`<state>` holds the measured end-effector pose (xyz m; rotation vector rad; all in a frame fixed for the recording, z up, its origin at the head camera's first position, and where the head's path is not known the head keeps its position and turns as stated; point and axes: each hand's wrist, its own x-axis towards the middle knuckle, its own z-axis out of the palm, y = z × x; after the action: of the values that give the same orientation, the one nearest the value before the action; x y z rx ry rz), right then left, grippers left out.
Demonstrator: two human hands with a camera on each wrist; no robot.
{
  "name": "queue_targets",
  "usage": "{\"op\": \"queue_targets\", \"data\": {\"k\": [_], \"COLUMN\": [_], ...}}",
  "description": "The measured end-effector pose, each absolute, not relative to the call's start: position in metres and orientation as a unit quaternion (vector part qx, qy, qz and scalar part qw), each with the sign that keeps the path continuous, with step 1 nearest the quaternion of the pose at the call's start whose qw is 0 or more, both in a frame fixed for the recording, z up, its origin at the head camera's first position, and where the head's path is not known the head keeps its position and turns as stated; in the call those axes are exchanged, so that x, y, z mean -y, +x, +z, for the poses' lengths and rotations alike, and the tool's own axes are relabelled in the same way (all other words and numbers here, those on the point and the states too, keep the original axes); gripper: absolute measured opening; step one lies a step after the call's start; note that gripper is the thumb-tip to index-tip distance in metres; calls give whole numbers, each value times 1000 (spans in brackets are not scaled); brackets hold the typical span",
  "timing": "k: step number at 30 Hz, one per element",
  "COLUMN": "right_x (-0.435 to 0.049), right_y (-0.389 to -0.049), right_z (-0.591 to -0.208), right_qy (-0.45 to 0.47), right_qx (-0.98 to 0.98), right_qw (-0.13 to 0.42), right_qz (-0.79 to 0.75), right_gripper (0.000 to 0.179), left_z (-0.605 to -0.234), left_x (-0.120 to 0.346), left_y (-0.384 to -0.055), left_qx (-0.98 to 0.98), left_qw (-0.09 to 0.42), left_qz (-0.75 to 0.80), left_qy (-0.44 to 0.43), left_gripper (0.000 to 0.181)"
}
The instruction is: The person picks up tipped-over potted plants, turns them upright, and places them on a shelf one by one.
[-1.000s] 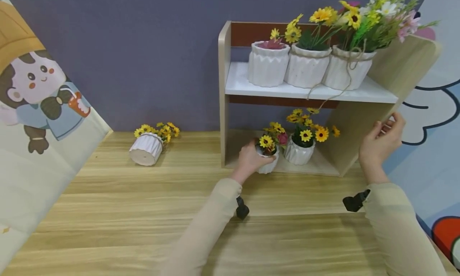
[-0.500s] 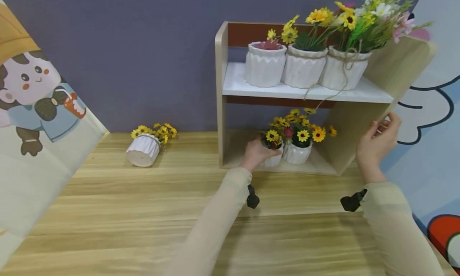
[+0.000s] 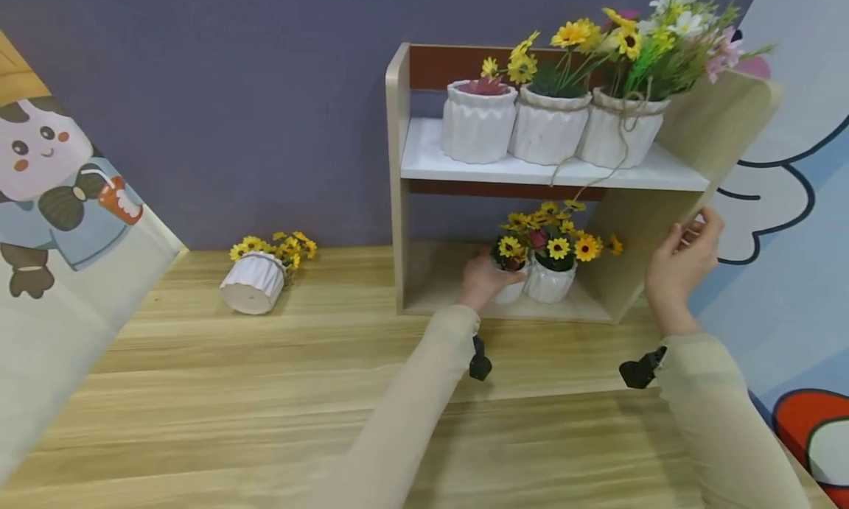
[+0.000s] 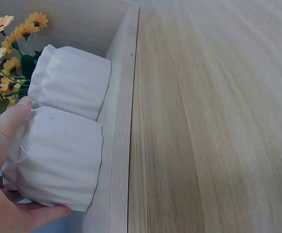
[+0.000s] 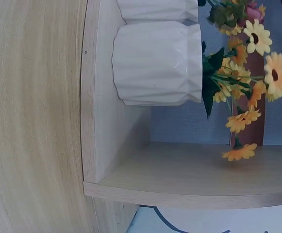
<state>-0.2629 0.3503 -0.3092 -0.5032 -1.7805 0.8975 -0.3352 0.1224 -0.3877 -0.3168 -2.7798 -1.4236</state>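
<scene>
On the lower level of a two-tier wooden shelf, my left hand grips a small white ribbed flowerpot with yellow flowers and a dark red bloom. Fingers and thumb span the pot's sides near its rim. It stands upright, right beside another white flowerpot with yellow-orange flowers. My right hand is at the front edge of the shelf's right side panel, fingers curled on its outer side; only a sliver of it shows in the right wrist view.
Three larger white flowerpots fill the upper tier, with loose twine hanging off its front. Another flowerpot lies on its side on the wooden table, to the left. A grey-blue wall panel stands behind, with printed cartoon panels either side.
My left hand has carried its flowerpot from the shelf's front edge right and inward, up against the neighbouring pot. The right hand stays at the side panel while the head view shifts slightly.
</scene>
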Motion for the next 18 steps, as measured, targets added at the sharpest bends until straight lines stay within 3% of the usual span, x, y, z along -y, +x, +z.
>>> {"op": "queue_targets", "data": {"k": [11,18], "right_x": [-353,-352], "right_y": [-264,-264], "right_z": [-307,-311], "right_qy": [-197,-206], "right_qx": [740,736], "right_qw": [527,524], "right_qz": [368,375], "right_gripper": [32,32], "left_z": [-378,-363], "left_x": [-126,-105], "left_y": [-336,-328], "left_qx": [909,895], "left_qw": [1,-73], "left_qz": [-398,-413], "left_qy": [-127,-152], "left_gripper": [90,91]}}
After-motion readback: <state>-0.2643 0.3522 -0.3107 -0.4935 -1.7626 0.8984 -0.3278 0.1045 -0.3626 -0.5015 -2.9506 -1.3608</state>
